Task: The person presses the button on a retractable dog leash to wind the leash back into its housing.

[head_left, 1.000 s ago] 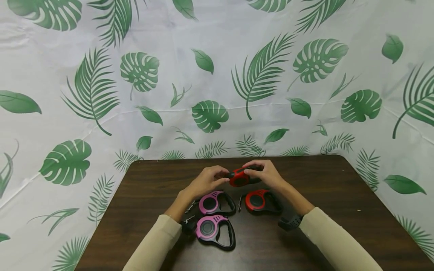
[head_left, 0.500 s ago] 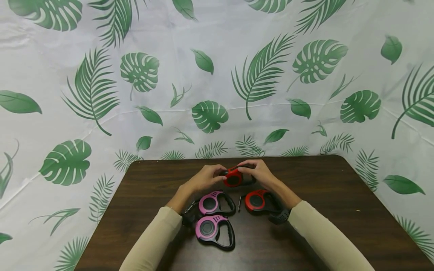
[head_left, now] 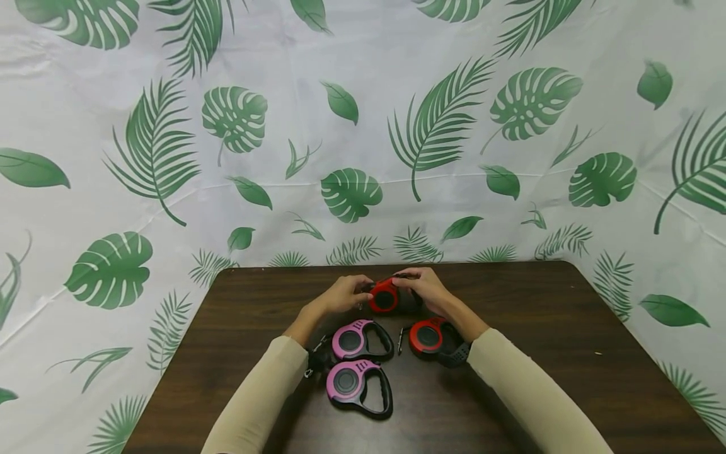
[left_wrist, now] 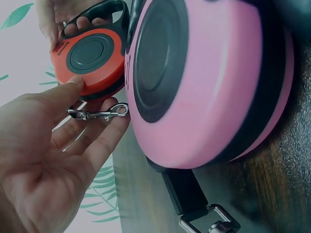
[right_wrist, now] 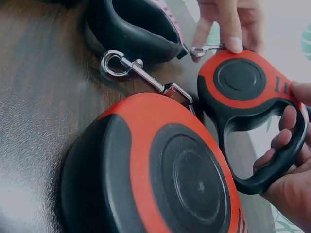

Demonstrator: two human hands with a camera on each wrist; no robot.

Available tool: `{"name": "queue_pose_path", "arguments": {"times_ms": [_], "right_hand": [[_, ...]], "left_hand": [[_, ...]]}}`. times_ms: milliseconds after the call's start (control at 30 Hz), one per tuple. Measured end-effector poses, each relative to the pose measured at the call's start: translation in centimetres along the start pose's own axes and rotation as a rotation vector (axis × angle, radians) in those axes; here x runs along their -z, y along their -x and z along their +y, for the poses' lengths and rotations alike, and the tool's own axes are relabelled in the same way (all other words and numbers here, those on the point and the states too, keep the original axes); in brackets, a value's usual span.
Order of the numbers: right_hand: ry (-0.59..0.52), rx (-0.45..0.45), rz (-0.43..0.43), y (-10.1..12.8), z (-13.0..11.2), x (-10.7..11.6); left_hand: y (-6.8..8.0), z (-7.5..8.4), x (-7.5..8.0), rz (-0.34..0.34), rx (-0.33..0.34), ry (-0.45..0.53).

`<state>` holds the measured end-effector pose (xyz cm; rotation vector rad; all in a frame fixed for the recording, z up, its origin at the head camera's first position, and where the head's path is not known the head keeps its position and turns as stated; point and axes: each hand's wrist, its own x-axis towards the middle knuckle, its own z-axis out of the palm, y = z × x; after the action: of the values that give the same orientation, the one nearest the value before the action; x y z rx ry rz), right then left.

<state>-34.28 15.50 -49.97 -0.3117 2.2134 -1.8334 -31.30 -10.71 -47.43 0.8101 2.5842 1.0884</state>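
Both hands hold a red-and-black retractable dog leash (head_left: pixel 384 296) near the table's far side, beyond the other leashes. My right hand (head_left: pixel 425 289) grips its black loop handle, fingers passing through the opening in the right wrist view. My left hand (head_left: pixel 340 295) pinches the opposite end, thumb on the red casing and fingers behind. Its metal snap hook (left_wrist: pixel 99 114) lies across those fingers. A second red leash (head_left: pixel 425 336) rests on the table below my right wrist. Two pink-and-black leashes, a farther one (head_left: pixel 348 341) and a nearer one (head_left: pixel 345 382), lie close together to its left.
A dark wood-grain table (head_left: pixel 544 353) carries everything. Behind it hangs a white cloth (head_left: pixel 397 233) with green leaf prints. The pink leashes' hooks and straps lie by my left wrist, and the lying red leash's hook (head_left: pixel 400 340) points left.
The held red leash has moved left along the table's far side, with both hands moving along with it. The other red leash and both pink ones have stayed in place.
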Motion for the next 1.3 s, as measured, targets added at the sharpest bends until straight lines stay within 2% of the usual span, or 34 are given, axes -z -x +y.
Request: {"name": "queue_pose_path", "arguments": {"times_ms": [233,533,800,1067,1300], "right_hand": [[0.019,-0.04,0.056,-0.7,0.2,-0.3],[0.189,-0.081,0.092,-0.9,0.3,-0.8],[0.36,-0.052,0.088,-0.3,0.7,-1.1],[0.482,-0.053,0.091,0.0,0.6,-0.8],[0.569,0.003,0.103,0.2,0.9,-0.7]], "left_hand": [[-0.1,-0.5,-0.1,0.007,0.009,-0.009],[-0.5,-0.9,-0.3,0.003,0.046,-0.098],[-0.3,-1.2,-0.6,0.017,0.051,-0.17],[-0.2,-1.0,-0.8,0.011,0.068,-0.156],[-0.2,-0.9,-0.8,0.007,0.071,-0.129]]}}
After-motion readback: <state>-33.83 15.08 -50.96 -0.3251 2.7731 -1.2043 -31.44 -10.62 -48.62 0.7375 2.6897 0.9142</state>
